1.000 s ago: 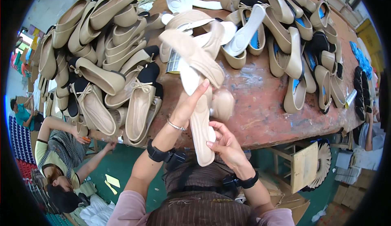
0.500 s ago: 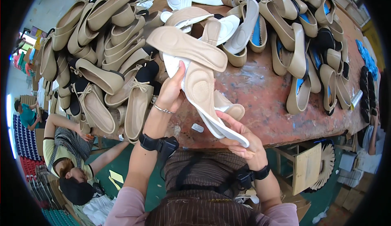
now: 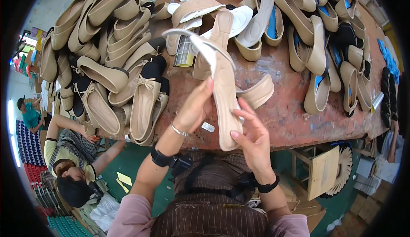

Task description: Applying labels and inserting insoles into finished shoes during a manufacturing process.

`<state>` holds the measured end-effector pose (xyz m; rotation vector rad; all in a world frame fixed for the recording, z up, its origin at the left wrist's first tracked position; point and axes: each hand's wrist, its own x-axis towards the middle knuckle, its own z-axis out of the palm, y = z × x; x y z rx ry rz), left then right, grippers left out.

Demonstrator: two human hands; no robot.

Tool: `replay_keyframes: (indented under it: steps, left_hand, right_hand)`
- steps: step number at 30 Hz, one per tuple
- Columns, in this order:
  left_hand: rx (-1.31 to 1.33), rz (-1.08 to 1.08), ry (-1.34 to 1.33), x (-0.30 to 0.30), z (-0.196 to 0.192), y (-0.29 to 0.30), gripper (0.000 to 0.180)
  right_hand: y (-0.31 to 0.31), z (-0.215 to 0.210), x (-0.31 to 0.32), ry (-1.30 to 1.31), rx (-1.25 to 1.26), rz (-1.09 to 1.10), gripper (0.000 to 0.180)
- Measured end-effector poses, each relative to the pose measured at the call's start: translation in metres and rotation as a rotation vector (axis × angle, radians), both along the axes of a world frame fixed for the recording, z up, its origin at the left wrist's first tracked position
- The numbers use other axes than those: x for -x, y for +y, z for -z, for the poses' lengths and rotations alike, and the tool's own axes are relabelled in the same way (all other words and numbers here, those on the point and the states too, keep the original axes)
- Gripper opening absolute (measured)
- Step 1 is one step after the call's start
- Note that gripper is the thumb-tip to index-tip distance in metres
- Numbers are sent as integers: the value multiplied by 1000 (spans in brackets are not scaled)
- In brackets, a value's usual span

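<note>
Over the front of the worktable, I hold beige shoe insoles [image 3: 224, 104] with white undersides. My left hand [image 3: 197, 106] is closed on their left edge, thumb upward, its other fingers partly hidden behind them. A white-backed insole [image 3: 203, 49] curls up at the top of the held bunch. My right hand [image 3: 255, 136] pinches the lower, narrow end, with the thumb on the beige face and the other fingers along the right edge. Just behind lies another beige insole [image 3: 260, 91] on the table, curved on its side.
Beige flat shoes with bows and black toes [image 3: 100, 113] are heaped at the left; more beige shoes with blue inside [image 3: 318, 96] lie at the right. Loose insoles [image 3: 241, 19] lie at the back of the reddish worktable [image 3: 286, 121]. Another person [image 3: 72, 151] works at the left.
The held insoles have turned more upright, and one now curls with its white side showing. My right hand has moved up to their lower end, thumb on the beige face.
</note>
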<state>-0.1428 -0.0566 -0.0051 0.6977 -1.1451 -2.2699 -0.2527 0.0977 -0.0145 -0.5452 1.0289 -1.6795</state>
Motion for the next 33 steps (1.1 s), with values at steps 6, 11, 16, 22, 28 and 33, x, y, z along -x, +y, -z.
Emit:
replay_keyframes:
  steps: [6, 11, 16, 22, 28, 33]
  left_hand:
    - [8, -27, -21, -31, 14, 39, 64]
    - [383, -115, -204, -38, 8, 52, 83]
    - [414, -179, -269, -44, -11, 55, 88]
    - [448, 85, -457, -54, -21, 48, 96]
    - [-81, 254, -278, -70, -43, 20, 93]
    - [-126, 197, -74, -83, -77, -15, 100]
  right_hand:
    - [5, 10, 1, -657, -28, -135, 58]
    - [11, 29, 1, -853, 71, -326, 60]
    - [11, 21, 13, -825, -84, -263, 55]
    - [21, 35, 40, -1048, 24, -156, 41]
    - [17, 2, 78, -985, 159, -42, 35]
    - [18, -26, 100, -1014, 282, 90, 23]
